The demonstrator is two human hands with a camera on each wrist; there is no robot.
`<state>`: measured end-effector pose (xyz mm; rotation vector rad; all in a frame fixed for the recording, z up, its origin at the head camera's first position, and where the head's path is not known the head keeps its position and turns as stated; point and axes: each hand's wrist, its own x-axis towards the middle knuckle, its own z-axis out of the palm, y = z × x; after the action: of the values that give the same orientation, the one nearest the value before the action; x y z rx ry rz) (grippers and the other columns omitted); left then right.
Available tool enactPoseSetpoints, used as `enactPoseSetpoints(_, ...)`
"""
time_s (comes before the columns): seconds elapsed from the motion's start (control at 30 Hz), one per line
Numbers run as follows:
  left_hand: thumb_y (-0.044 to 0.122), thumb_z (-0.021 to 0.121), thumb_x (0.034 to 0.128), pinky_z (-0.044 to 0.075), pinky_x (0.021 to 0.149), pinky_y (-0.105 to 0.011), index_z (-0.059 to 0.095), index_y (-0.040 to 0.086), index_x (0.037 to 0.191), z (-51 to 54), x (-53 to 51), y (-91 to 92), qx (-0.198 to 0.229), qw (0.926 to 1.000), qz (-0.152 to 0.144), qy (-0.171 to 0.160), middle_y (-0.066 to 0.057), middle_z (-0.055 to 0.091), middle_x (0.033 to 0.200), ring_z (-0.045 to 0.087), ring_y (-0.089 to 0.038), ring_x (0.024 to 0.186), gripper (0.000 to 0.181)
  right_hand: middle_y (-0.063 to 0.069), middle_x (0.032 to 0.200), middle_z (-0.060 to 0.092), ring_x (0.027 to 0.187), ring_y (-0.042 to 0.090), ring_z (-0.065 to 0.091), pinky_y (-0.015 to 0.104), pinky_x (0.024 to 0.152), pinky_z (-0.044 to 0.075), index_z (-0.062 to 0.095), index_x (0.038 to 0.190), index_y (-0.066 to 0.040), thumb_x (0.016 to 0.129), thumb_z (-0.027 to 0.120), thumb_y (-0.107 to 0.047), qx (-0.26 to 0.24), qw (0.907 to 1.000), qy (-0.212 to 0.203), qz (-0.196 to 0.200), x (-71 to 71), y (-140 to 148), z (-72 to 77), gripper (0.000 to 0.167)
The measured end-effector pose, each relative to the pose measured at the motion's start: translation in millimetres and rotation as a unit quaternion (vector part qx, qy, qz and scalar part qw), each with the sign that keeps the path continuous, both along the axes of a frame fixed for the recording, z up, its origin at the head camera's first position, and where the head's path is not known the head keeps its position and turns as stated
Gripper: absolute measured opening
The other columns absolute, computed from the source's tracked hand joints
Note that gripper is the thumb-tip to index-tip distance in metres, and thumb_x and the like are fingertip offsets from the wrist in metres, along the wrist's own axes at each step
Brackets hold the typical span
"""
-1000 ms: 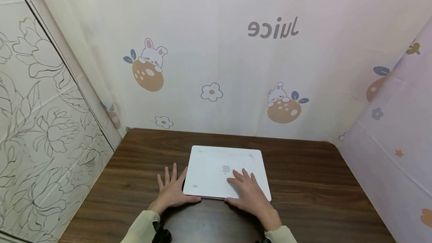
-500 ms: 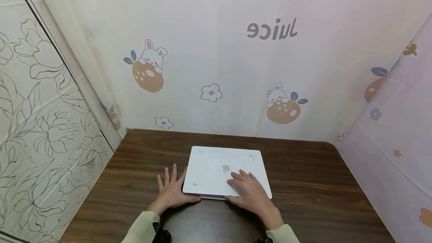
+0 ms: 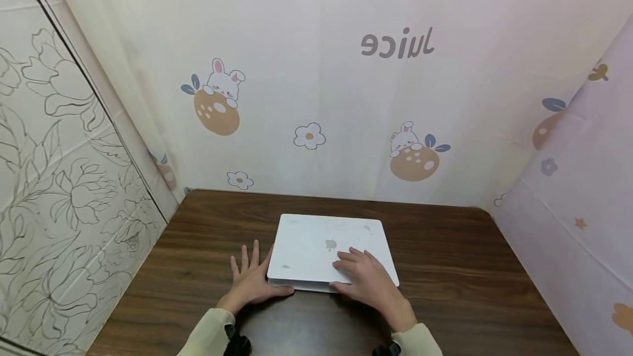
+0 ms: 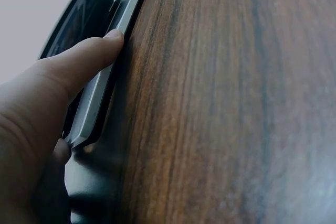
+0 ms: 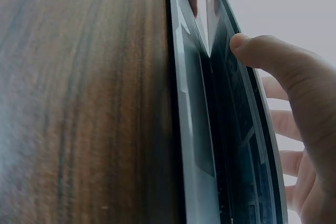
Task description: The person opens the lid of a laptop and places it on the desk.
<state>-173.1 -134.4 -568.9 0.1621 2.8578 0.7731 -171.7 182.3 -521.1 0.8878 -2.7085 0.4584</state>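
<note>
A silver laptop (image 3: 306, 243) lies on the brown wooden table, its lid raised slightly at the front edge. My left hand (image 3: 253, 283) rests at the near left corner with fingers spread straight. In the left wrist view its thumb (image 4: 94, 53) presses the front edge of the laptop base (image 4: 97, 98). My right hand (image 3: 368, 283) pinches the lid's front edge, thumb below and fingers on top. The right wrist view shows that thumb (image 5: 262, 51) at the rim of the dark screen (image 5: 239, 114), with a narrow gap above the base (image 5: 191, 103).
The wooden table (image 3: 460, 268) extends around the laptop. Behind it hangs a pale curtain (image 3: 316, 70) with rabbit and fruit prints. A flower-patterned panel (image 3: 74, 180) stands along the left side, and another printed curtain (image 3: 583, 191) borders the right.
The lid's front edge has lifted from nearly closed to a visible gap, with my right hand rising slightly alongside. My left hand has stayed in place.
</note>
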Motion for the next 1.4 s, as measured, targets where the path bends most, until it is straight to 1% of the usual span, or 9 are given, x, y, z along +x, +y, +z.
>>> enactPoseSetpoints(0.2,0.087,0.075,0.0616,-0.015,0.116,-0.075,0.024,0.025,0.165,2.6,-0.6,0.6,0.004,0.9999,0.002,-0.012,-0.023,-0.004,0.172,-0.015,-0.052,0.155,0.131,0.004,0.117,0.077,0.113,0.033,0.071,0.058,0.091,0.057,0.082,0.104,-0.019,0.081,0.086,-0.045,-0.005,0.9997,0.022,0.013,-2.5,-1,5.9,0.035)
enactPoseSetpoints(0.47,0.085,0.076,0.0624,-0.015,0.116,-0.074,0.028,0.023,0.164,4.9,-1.1,1.5,0.004,0.9999,0.004,-0.014,-0.024,-0.003,0.172,-0.015,-0.052,0.155,0.128,0.004,0.116,0.077,0.111,0.027,0.072,0.046,0.094,0.058,0.082,0.106,-0.017,0.084,0.085,-0.042,0.007,0.9996,0.011,0.026,-5.2,-1,16.4,0.034)
enactPoseSetpoints(0.6,0.084,0.077,0.0629,-0.018,0.115,-0.074,0.031,0.022,0.164,3.9,-1.7,0.4,0.010,0.9999,0.003,-0.011,-0.025,-0.002,0.172,-0.014,-0.053,0.155,0.127,0.004,0.117,0.077,0.112,0.025,0.072,0.044,0.094,0.059,0.082,0.108,-0.016,0.086,0.083,-0.042,0.013,0.9994,0.006,0.030,-6.1,-2,21.5,0.034)
enactPoseSetpoints(0.83,0.088,0.073,0.0614,-0.025,0.115,-0.069,0.030,0.027,0.164,-0.7,-2.4,0.1,0.008,0.9999,0.004,-0.013,-0.022,-0.007,0.172,-0.020,-0.049,0.155,0.127,0.004,0.118,0.077,0.113,0.024,0.072,0.044,0.094,0.059,0.081,0.111,-0.016,0.090,0.079,-0.043,0.021,0.9994,-0.004,0.027,-7.4,-3,28.2,0.034)
enactPoseSetpoints(0.97,0.089,0.074,0.0602,-0.023,0.114,-0.071,0.035,0.025,0.162,-3.7,-2.4,0.0,0.012,0.9999,0.007,0.000,-0.024,-0.004,0.172,-0.017,-0.051,0.155,0.126,0.003,0.119,0.077,0.113,0.024,0.072,0.044,0.094,0.059,0.081,0.111,-0.017,0.092,0.077,-0.043,0.025,0.9994,-0.004,0.025,-7.5,-3,32.3,0.033)
enactPoseSetpoints(1.03,0.089,0.074,0.0601,-0.023,0.115,-0.071,0.036,0.026,0.161,-4.3,-2.4,0.1,0.008,0.9999,0.009,-0.002,-0.023,-0.005,0.172,-0.018,-0.051,0.155,0.125,0.003,0.118,0.077,0.113,0.025,0.073,0.043,0.094,0.059,0.081,0.111,-0.017,0.092,0.077,-0.042,0.027,0.9993,-0.001,0.026,-7.8,-3,34.6,0.032)
enactPoseSetpoints(1.17,0.088,0.074,0.0596,-0.023,0.114,-0.071,0.039,0.024,0.161,-2.5,-1.3,0.8,0.013,0.9998,0.011,-0.006,-0.024,-0.005,0.172,-0.018,-0.052,0.154,0.125,0.004,0.118,0.077,0.113,0.025,0.073,0.043,0.093,0.059,0.080,0.112,-0.016,0.092,0.077,-0.042,0.030,0.9990,0.010,0.033,-8.9,-3,38.9,0.032)
enactPoseSetpoints(1.23,0.088,0.074,0.0599,-0.025,0.114,-0.070,0.038,0.025,0.161,-1.1,-0.9,1.0,0.011,0.9998,0.011,-0.010,-0.023,-0.006,0.172,-0.020,-0.050,0.155,0.124,0.004,0.118,0.077,0.113,0.025,0.073,0.043,0.093,0.060,0.080,0.112,-0.016,0.093,0.076,-0.042,0.030,0.9988,0.013,0.036,-9.4,-2,40.8,0.033)
enactPoseSetpoints(1.4,0.088,0.074,0.0614,-0.023,0.115,-0.070,0.040,0.021,0.160,0.7,-0.9,1.0,0.005,0.9999,0.008,-0.013,-0.023,-0.004,0.172,-0.018,-0.050,0.155,0.124,0.003,0.118,0.077,0.113,0.025,0.073,0.043,0.092,0.060,0.080,0.113,-0.016,0.094,0.075,-0.042,0.022,0.9990,0.008,0.039,-10.9,-1,44.7,0.032)
